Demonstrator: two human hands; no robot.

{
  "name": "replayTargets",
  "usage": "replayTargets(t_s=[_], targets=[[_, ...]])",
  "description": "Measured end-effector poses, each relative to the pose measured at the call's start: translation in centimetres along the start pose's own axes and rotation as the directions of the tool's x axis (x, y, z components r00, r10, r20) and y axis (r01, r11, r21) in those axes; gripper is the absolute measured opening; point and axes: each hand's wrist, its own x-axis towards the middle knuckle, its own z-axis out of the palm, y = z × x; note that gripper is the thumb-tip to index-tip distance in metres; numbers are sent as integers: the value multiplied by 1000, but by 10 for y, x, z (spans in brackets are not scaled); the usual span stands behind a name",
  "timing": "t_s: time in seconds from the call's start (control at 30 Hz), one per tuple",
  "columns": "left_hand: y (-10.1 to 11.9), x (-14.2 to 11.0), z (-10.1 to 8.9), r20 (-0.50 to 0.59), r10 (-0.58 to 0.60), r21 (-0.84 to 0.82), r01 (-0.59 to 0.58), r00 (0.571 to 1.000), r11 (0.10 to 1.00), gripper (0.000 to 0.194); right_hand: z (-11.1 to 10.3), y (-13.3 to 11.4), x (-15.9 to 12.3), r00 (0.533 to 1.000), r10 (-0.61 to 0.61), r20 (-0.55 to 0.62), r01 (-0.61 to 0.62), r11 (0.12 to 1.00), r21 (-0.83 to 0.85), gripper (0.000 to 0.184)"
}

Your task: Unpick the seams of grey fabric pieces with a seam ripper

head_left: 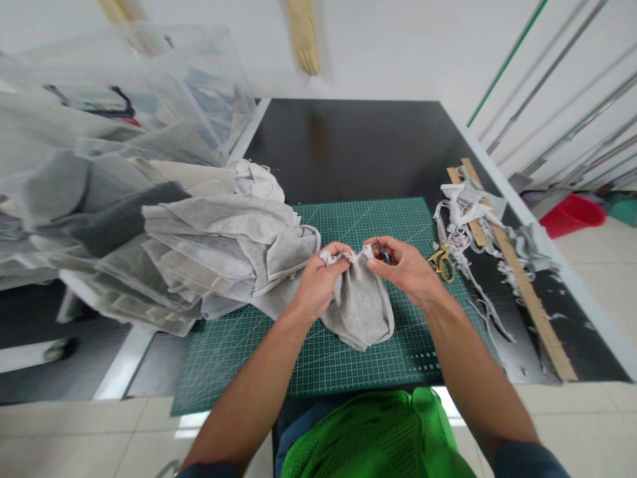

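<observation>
While both hands meet at the gathered pale edge of a grey fabric piece [364,315], the cloth's body hangs below them over the green cutting mat [348,378]. Closed in a pinch, the left hand [321,279] has the bunched edge between thumb and fingers. Curled around what looks like a small pair of thread snips [383,253], the right hand [407,265] has its thumb and fingertip at the same edge, seemingly pinching it; whether the blades are parted, I cannot tell. Good handling here would mean spreading that edge flat between the two pinches, so any loose thread stands clear of the fabric body. The snips' points are best turned away from the left fingertips, with short cuts close to the edge and no pulling, since soft cloth like this could stretch or nick. To the left, the heap of grey fabric [223,222] touches the mat and lies close to the worked piece, so a catch or drag is a risk. Gold-handled scissors [442,264] near the right wrist deserve a little elbow care too.
</observation>
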Motion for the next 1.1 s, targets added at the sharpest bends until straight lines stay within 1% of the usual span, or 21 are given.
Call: replayTargets(t_s=[0.13, 0.23, 0.33, 0.4, 0.5, 0.53, 0.57, 0.7, 0.8, 1.0, 1.1], targets=[[-4, 2, 0, -47, -1, -32, 0, 999, 999, 5, 3, 1, 0, 997, 7, -71, -8, 1000, -6, 38], [-4, 4, 0, -81, -15, -71, 9, 997, 997, 3, 2, 4, 0, 995, -8, -95, 14, 998, 68, 31], [-1, 3, 0, -98, -62, -151, 46, 993, 987, 6, 1, 5, -1, 995, -6, -103, 21, 988, 151, 29], [2, 1, 0, -39, -119, -217, 108, 992, 970, 14, 0, 5, -2, 995, 0, -103, 19, 984, 178, 28], [7, -2, 0, 104, -190, -263, 211, 976, 941, 32, 1, 3, -2, 994, -1, -109, 22, 980, 197, 25], [8, -4, 0, 131, -201, -260, 229, 971, 938, 36, 1, 2, -3, 994, -1, -112, 24, 979, 204, 24], [8, -4, 0, 130, -202, -253, 230, 971, 940, 37, 1, 2, -3, 993, 0, -116, 25, 978, 209, 24], [6, -5, 0, 2, -144, -209, 141, 990, 968, 33, 2, -1, -4, 991, 14, -131, 14, 977, 212, 23], [5, -4, 0, -37, -78, -195, 70, 996, 978, 30, 1, -1, -4, 993, 18, -115, 4, 982, 191, 21], [0, -2, 1, -96, 23, -162, -38, 995, 986, 30, -3, -6, -7, 1000, -23, -10, 24, 992, 128, 20], [-2, -2, 0, -129, 127, -106, -141, 983, 984, 28, -5, -9, -9, 997, -27, 74, 21, 996, 91, 19]])
